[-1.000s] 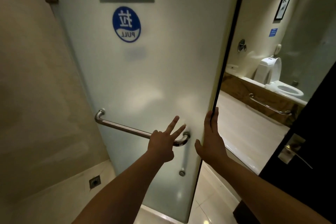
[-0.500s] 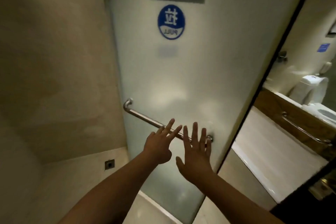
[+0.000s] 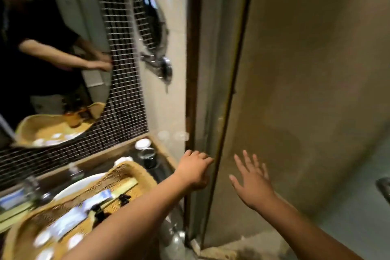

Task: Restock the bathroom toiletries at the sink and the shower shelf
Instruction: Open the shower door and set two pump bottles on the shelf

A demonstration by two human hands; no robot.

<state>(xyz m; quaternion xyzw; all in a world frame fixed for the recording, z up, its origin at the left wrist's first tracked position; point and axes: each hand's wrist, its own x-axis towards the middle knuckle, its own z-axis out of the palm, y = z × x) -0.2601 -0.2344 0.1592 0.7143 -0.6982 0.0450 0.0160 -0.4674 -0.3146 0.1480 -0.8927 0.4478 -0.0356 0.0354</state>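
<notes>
Both forearms are showing bare from the bottom edge of the view up to the wrists, with no sleeve, watch, band or glove on either. The left hand and the right hand are carrying no rings that can be made out through the motion blur. In the oval mirror the person is wearing a dark short-sleeved top.
</notes>
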